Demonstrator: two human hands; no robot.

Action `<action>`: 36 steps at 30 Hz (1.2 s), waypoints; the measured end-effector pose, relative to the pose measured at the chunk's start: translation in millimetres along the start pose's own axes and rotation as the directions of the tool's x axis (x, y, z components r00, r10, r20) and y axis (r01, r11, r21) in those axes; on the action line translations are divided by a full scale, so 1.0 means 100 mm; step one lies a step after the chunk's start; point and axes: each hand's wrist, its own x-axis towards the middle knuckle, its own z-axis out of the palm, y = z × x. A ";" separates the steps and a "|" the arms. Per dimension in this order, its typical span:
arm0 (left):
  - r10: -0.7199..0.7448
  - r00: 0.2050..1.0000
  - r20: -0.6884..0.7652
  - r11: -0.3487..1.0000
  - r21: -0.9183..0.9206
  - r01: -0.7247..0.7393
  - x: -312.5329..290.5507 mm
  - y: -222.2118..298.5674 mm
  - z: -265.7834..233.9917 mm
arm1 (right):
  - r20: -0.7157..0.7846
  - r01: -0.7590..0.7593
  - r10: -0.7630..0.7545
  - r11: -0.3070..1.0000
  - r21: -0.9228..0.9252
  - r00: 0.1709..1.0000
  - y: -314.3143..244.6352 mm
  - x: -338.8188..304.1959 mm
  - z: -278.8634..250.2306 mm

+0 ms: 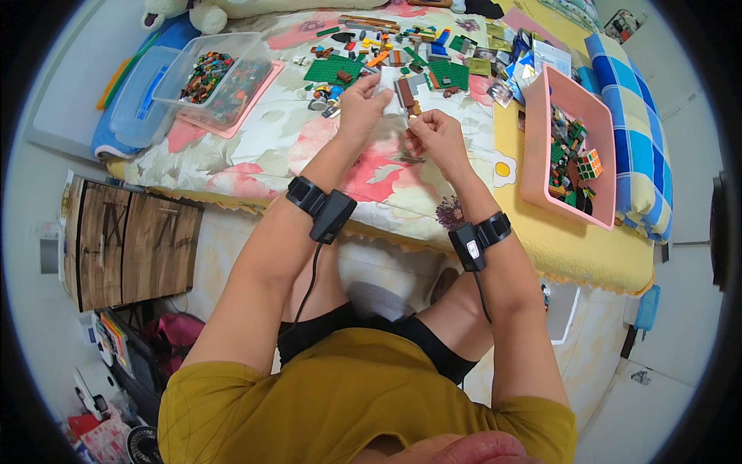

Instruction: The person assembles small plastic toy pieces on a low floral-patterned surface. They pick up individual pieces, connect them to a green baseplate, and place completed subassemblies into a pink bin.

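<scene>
Over the bed's front part I hold a small brick assembly [406, 91] with brown, tan and grey pieces and a white section [390, 87]. My left hand [362, 108] is closed on its left side, thumb and fingers against the white section. Fingers of my right hand [440, 141] pinch together at its lower right end, by the tan pieces; whether a separate small brick sits between them is too small to tell. Just beyond are a green baseplate [328, 69], another green baseplate [450, 75] and loose toy bricks in many colours.
At left, a clear plastic box [251, 48] of bricks stands near a translucent lid [143, 108]. A pink bin [533, 155] holding bricks and a puzzle cube [589, 164] is at right, beside a blue checked pillow [630, 131]. Foil packets [502, 42] lie behind.
</scene>
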 end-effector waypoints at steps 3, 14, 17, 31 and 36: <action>0.047 0.998 0.034 0.962 0.267 -0.055 -0.03 0.00 -0.02 | -0.012 0.084 -0.085 0.993 -0.085 0.996 0.05 -0.03 0.08; 0.197 0.974 -0.113 0.901 0.413 -0.134 -0.10 -0.21 0.04 | -0.173 0.317 -0.413 0.857 -0.408 0.894 0.27 0.08 0.03; 0.434 0.897 -0.079 0.726 0.620 -0.297 -0.10 -0.17 0.01 | -0.165 0.306 -0.402 0.856 -0.417 0.901 0.32 0.04 0.08; 0.333 0.940 -0.077 0.857 0.441 -0.268 -0.19 -0.11 0.16 | -0.125 0.009 0.029 0.958 0.288 0.992 -0.06 -0.06 -0.08; -0.160 0.983 0.094 0.975 -0.137 0.172 -0.01 0.00 -0.11 | 0.215 -0.151 0.068 0.903 0.401 0.974 -0.07 -0.12 -0.07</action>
